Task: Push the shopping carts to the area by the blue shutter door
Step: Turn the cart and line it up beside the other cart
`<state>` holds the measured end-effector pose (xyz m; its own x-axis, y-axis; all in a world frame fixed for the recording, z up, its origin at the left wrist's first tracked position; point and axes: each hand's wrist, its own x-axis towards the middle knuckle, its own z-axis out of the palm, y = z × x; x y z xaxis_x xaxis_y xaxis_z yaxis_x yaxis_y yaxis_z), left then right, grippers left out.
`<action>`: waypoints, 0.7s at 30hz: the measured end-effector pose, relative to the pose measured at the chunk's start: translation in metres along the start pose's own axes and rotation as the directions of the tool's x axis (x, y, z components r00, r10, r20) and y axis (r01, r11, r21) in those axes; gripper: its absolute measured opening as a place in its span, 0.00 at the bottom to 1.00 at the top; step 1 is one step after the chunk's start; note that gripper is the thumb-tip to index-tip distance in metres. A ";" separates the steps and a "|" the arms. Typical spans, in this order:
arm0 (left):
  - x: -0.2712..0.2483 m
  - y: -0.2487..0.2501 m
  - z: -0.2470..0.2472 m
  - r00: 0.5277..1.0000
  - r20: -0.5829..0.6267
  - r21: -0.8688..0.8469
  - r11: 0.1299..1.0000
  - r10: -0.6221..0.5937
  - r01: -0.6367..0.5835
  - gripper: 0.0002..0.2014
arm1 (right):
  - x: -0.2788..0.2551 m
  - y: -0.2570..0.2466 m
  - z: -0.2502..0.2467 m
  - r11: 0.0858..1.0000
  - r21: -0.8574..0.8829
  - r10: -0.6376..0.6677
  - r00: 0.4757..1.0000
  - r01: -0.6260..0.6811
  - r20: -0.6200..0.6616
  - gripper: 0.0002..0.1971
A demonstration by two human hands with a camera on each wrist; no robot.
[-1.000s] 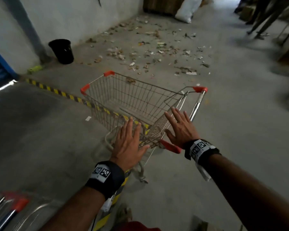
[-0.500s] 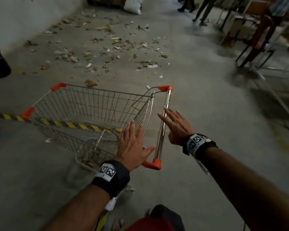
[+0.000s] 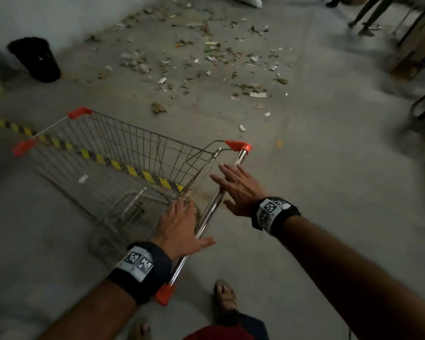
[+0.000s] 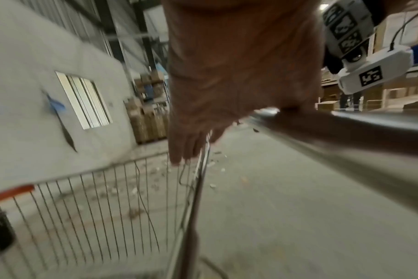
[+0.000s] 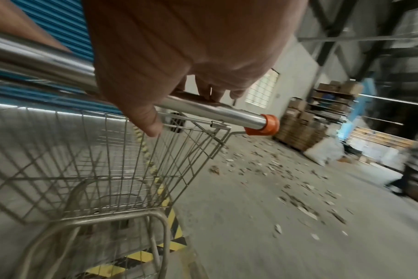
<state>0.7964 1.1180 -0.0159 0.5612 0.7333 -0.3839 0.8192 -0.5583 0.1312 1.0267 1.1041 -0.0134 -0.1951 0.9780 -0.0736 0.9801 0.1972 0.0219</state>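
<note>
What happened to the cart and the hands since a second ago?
The shopping cart swung round: its handle bar now runs toward the person, orange end cap near their foot, basket pointing left over the striped floor tape. Nothing was gripped or let go. Left hand and right hand stayed flat and open on the bar; the black bin stayed by the wall.

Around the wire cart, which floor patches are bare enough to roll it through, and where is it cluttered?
Bare concrete lies right of the wire shopping cart, between its chrome handle bar and the dark furniture legs, and left of the yellow-black striped floor tape. Ahead, scattered debris crowds the floor, with a black bin by the wall. Both hands, left and right, lie flat on the bar.
</note>
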 end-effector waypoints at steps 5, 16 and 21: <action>-0.012 0.014 0.005 0.989 0.032 0.019 0.990 -0.143 0.143 0.60 | 0.026 0.028 0.006 0.971 0.003 -0.238 0.971 0.238 0.002 0.42; -0.058 0.046 0.006 0.905 0.080 -0.119 0.898 -0.417 0.424 0.43 | 0.043 0.029 0.010 0.934 0.000 -0.356 0.934 0.356 0.000 0.32; -0.066 0.075 0.025 0.840 0.037 -0.269 0.804 -0.542 0.531 0.40 | 0.039 0.028 0.008 0.911 0.001 -0.413 0.911 0.413 0.007 0.31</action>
<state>0.8179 1.0184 -0.0032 0.0227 0.9040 -0.4269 0.9880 0.0449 0.1477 1.0467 1.1469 -0.0235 -0.5819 0.8090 -0.0831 0.8123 0.5831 -0.0117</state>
